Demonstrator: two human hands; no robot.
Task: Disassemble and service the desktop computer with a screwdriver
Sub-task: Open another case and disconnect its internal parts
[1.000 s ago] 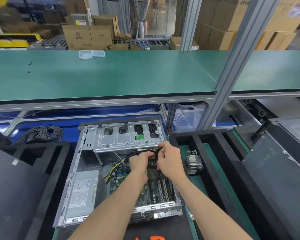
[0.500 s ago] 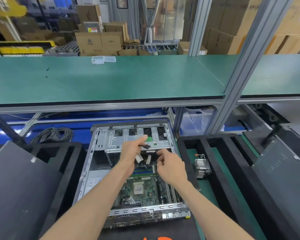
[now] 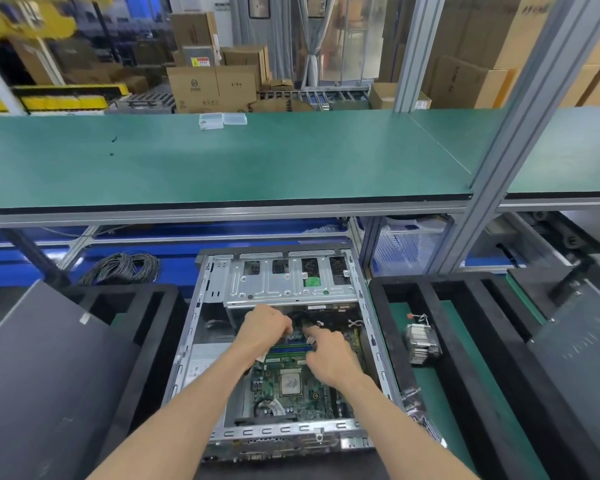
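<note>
Item: desktop computer (image 3: 278, 344), open chassis, in black tray (image 3: 381, 306) below green shelf edge. Our left hand (image 3: 262, 329) and right hand (image 3: 328, 351) over memory slots (image 3: 291, 348), fingers curled; whether either pinches connector, we cannot tell. We judge board stiff, fragile, plugs small: grip plug bodies, not wires.

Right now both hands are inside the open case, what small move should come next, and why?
Probably free the memory sticks: the left hand and right hand already sit at them above the motherboard, so pressing the end clips comes first.
</note>
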